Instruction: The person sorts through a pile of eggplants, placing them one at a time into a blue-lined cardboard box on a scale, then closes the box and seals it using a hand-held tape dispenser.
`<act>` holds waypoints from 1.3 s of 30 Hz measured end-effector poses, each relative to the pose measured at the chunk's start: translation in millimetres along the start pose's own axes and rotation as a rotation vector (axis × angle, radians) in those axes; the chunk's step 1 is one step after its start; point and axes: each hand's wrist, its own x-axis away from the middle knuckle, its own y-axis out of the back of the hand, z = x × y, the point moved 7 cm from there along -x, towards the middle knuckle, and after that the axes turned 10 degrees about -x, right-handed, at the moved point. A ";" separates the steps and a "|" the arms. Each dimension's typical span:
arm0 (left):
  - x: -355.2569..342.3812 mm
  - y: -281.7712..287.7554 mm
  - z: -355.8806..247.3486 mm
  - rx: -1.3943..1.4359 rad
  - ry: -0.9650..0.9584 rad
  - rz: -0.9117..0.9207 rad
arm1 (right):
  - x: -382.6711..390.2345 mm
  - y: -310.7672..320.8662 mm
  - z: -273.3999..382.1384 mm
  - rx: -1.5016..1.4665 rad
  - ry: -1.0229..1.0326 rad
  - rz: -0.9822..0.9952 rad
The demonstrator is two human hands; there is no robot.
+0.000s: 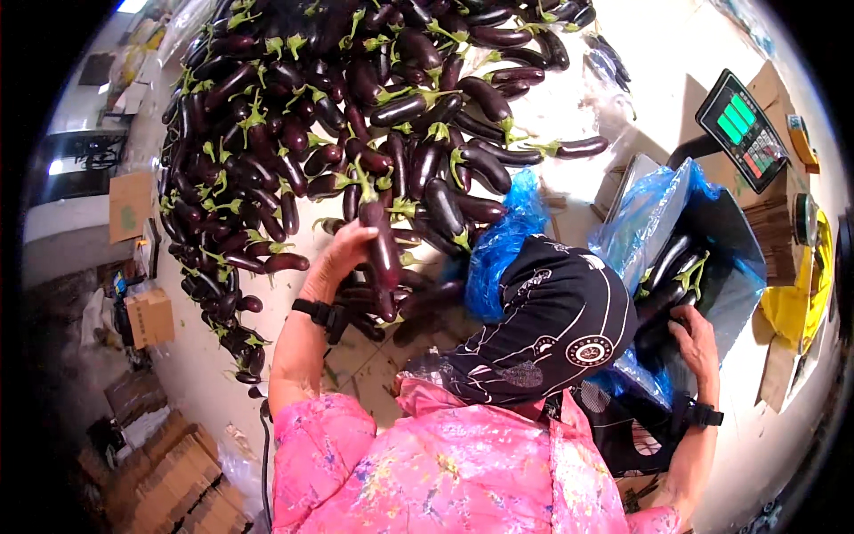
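Left hand (pixel 336 260) – grip wrapped around dark purple eggplant (pixel 382 249), lifted at near edge of big eggplant heap (pixel 338 116). Right hand (pixel 696 343) – fingers curled on eggplants inside blue bag (pixel 663 209), beside scale display (pixel 743 129).

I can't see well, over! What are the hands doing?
Left hand grips an eggplant at the pile. Right hand at the blue bag. Cap blocks part.

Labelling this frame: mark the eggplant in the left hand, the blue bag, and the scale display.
eggplant (pixel 384 249): head view, mid-body.
blue bag (pixel 654 214): head view, left wall.
scale display (pixel 743 129): head view, keypad face.
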 end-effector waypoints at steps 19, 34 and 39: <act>-130.6 -15.8 15.4 -1.083 -0.075 -0.966 | -11.4 2.7 -27.5 -0.009 -0.074 -0.064; -132.5 12.5 15.3 -1.405 0.144 -1.007 | -12.4 -5.4 -14.1 0.032 -0.092 -0.070; -128.7 71.3 46.4 -0.358 -0.077 -0.537 | -24.4 -6.1 14.9 0.109 0.091 -0.029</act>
